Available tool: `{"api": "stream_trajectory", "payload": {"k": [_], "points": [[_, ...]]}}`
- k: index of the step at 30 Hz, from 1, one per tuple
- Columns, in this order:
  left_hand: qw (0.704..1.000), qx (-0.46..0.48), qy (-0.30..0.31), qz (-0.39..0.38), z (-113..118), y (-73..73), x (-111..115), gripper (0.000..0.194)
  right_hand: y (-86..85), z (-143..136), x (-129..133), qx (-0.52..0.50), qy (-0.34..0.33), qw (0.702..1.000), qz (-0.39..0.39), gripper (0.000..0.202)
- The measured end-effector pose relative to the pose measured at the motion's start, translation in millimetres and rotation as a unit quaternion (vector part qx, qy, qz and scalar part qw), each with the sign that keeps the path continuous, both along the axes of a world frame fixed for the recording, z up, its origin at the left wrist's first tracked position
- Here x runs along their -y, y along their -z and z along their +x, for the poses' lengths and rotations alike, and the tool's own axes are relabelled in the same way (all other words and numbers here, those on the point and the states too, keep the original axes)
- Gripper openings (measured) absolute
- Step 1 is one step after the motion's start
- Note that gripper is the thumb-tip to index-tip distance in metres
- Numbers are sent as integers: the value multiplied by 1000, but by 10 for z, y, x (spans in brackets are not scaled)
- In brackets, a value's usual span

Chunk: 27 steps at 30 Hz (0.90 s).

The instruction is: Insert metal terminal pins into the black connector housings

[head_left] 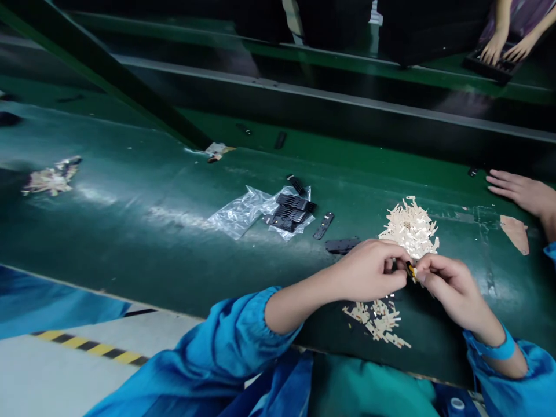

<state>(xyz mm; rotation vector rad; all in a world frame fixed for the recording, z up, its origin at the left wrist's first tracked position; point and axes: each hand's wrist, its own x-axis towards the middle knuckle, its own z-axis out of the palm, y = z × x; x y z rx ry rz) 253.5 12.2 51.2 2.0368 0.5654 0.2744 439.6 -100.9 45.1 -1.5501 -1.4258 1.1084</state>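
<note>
My left hand (369, 269) pinches a small black-and-yellow part (410, 271) between thumb and fingers, above the bench. My right hand (454, 292) meets it from the other side, thumb and forefinger closed at the part's pale end; whatever they grip is mostly hidden. Just beyond the hands lies a heap of small flat pale metal pieces (410, 226). A looser spread of similar pieces (380, 321) lies on the near side. Partly behind my left hand is a flat dark strip (341, 246), with a black slotted part (324, 226) beside it.
Several black slotted parts (290, 209) are stacked on a clear plastic bag (238, 213). Another pale heap (52, 178) lies far left on the green bench (174, 249). A slanted green post (130, 87) meets the bench. Another person's hand (521, 194) rests at right; a co-worker's hands (504, 52) touch a black tray.
</note>
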Motion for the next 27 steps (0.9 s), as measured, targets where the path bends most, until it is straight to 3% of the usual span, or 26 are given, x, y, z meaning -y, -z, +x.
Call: {"api": "stream_trajectory", "payload": {"k": [3,11,14,18,21,27], "points": [[992,22,-15,-127,-17,-46,-30,14,7,2,-11,32,-6,999,6,19],[988,23,-22,-151,-43,-34,-37,15,32,-14,-23,71,-28,997,29,17],[994,33,-34,-97,-46,-32,-47,14,54,-41,-41,92,4,995,42,14],[992,74,-93,34,-52,-18,-25,15,62,-83,-48,181,135,964,143,6],[988,82,-90,97,-62,0,11,15,51,-113,-45,207,122,956,166,11],[984,70,-45,156,-69,10,34,17,87,-133,-46,166,101,973,125,14]]}}
